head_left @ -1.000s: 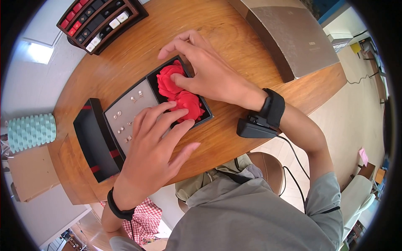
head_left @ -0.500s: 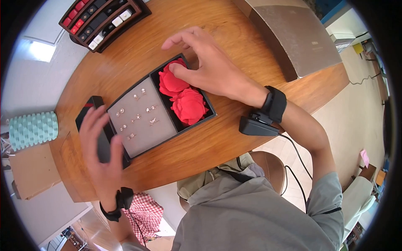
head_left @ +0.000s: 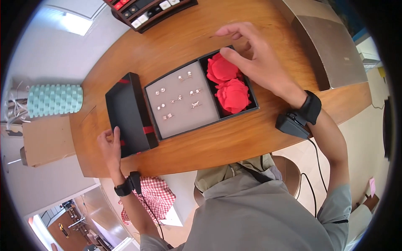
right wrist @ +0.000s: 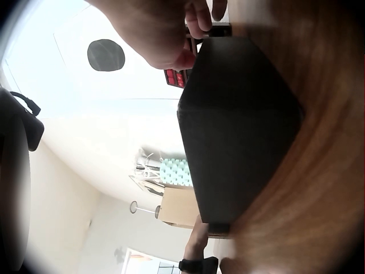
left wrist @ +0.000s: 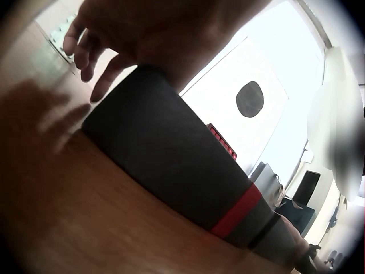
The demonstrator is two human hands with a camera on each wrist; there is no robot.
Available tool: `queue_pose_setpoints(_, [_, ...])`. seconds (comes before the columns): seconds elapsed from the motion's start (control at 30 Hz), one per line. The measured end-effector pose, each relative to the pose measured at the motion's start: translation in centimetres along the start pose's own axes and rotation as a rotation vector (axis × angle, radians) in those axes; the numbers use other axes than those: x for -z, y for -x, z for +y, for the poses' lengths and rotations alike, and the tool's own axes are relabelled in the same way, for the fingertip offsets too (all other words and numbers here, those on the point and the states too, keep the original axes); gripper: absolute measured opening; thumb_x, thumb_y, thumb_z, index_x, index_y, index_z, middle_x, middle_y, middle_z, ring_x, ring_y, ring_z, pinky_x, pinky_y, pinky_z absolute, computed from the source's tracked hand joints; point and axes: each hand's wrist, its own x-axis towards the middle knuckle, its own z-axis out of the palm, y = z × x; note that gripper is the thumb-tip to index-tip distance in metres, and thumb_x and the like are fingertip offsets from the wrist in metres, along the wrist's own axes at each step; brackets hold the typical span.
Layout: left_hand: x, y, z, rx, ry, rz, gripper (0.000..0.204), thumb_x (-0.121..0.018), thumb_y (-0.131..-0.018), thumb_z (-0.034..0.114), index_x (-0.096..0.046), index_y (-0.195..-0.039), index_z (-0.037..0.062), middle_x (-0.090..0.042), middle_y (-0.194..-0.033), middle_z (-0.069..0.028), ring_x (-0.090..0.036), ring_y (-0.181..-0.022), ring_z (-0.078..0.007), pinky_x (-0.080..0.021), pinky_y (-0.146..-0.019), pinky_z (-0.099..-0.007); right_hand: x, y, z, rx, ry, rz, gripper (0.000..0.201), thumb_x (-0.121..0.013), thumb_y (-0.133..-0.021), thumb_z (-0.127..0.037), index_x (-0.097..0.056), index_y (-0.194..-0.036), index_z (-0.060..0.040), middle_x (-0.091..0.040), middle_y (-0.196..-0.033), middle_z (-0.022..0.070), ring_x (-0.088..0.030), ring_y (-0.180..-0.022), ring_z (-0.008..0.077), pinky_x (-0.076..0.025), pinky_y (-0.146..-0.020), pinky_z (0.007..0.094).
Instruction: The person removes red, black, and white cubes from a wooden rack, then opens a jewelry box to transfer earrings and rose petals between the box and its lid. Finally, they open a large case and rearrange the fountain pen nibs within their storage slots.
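A black box [head_left: 182, 133] holds a grey panel [head_left: 184, 113] of several small earrings. Two red fabric roses, the upper one [head_left: 222, 68] and the lower one [head_left: 233, 96], fill its right compartment. Against its left side lies a black lid [head_left: 130, 111] with red ribbon, hollow side up. My left hand [head_left: 111, 150] is at the lid's lower left edge, fingers loosely bent; whether it touches cannot be told. The left wrist view shows that hand [left wrist: 154, 34] behind the lid's dark wall [left wrist: 165, 154]. My right hand [head_left: 264, 65] hovers over the box's upper right corner, thumb by the upper rose, fingers relaxed.
A large brown box [head_left: 335, 54] lies at the back right of the wooden table [head_left: 197, 148]. A rack of red, black and white pieces [head_left: 153, 16] stands at the back. Left of the table are a teal textured roll [head_left: 54, 99] and a cardboard box [head_left: 48, 138].
My left hand has left the roses and moved across to the lid's far left edge. The right hand stays near the upper rose. The head view has shifted, putting the table items further right.
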Motion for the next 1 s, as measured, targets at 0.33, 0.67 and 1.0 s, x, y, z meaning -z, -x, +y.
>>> queue_pose_setpoints(0.33, [4.2,-2.8,2.5,0.057,0.287,0.166,0.025,-0.069,-0.103,0.026,-0.065,-0.11,0.0014,-0.064,-0.092,-0.0008,-0.059,-0.082,-0.0082,-0.049,-0.072,-0.0242,0.9,-0.1,-1.0,-0.008,0.048,-0.007,0.033,-0.069,-0.093,-0.021,-0.064,-0.124,-0.0093,-0.062,-0.127,0.0106,-0.053,-0.127,0.0305,-0.042,-0.109,0.0421])
queue_pose_setpoints(0.67, [2.6,-0.1,15.0,-0.333,0.534,0.494,0.036,-0.077,-0.091,-0.001,-0.07,-0.127,0.0001,-0.066,-0.105,-0.0041,-0.063,-0.098,-0.0117,-0.05,-0.086,-0.0224,1.8,-0.8,-2.5,-0.062,-0.155,0.042,0.033,-0.067,-0.099,-0.028,-0.068,-0.119,-0.0021,-0.072,-0.112,0.0113,-0.069,-0.105,0.0234,-0.054,-0.091,0.0358])
queue_pose_setpoints(1.0, [1.9,3.8,21.0,-0.727,0.04,0.561,0.05,-0.071,-0.072,-0.019,-0.076,-0.116,0.0034,-0.057,-0.094,-0.0057,-0.062,-0.086,-0.0205,-0.05,-0.077,-0.0313,1.8,-0.7,-2.6,-0.179,-0.401,0.017,0.052,-0.057,-0.106,-0.044,-0.063,-0.13,0.0018,-0.072,-0.119,0.0136,-0.068,-0.111,0.0209,-0.052,-0.097,0.0335])
